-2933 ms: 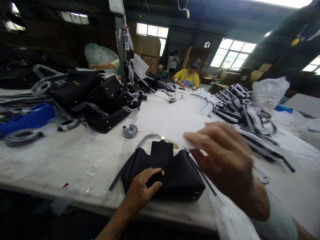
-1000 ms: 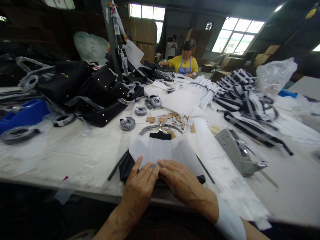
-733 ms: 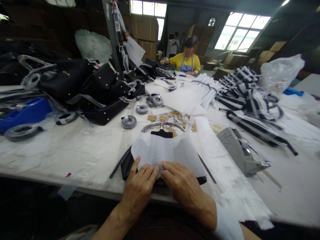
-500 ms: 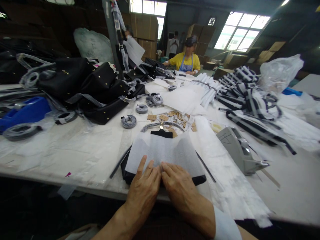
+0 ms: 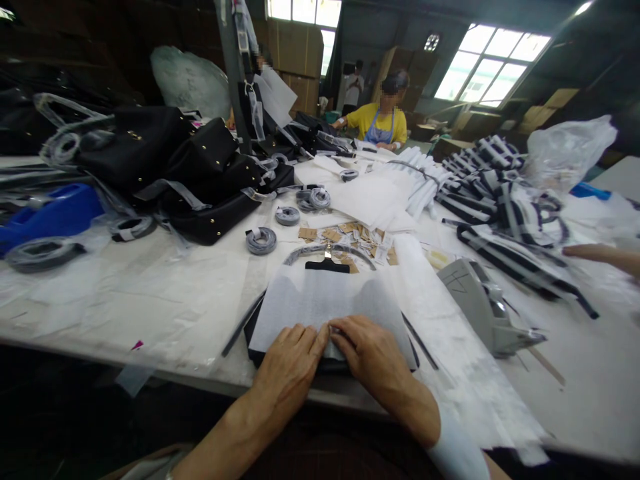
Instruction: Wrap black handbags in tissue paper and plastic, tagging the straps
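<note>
A black handbag (image 5: 411,360) lies at the table's near edge, mostly covered by a thin white wrapping sheet (image 5: 320,293). Its black tab with a metal clasp (image 5: 327,265) and its wrapped handle (image 5: 305,252) stick out at the far side. My left hand (image 5: 290,360) has its fingers pressed together on the near middle of the sheet, closed at its edge. Beside it, my right hand (image 5: 373,350) has bent fingers pinching the same edge. The fingertips of both hands nearly meet and partly hide the sheet there.
Black bags (image 5: 195,180) and coiled straps (image 5: 261,241) are at left. Paper tags (image 5: 370,240) lie beyond the handbag. A tape dispenser (image 5: 483,307) and striped straps (image 5: 520,260) are at right. Another person's hand (image 5: 607,257) reaches in; a co-worker in yellow (image 5: 385,127) sits opposite.
My left fingers, spread and raised before, now lie together on the sheet. My right fingers have bent more at its edge. Another person's hand has come in from the right.
</note>
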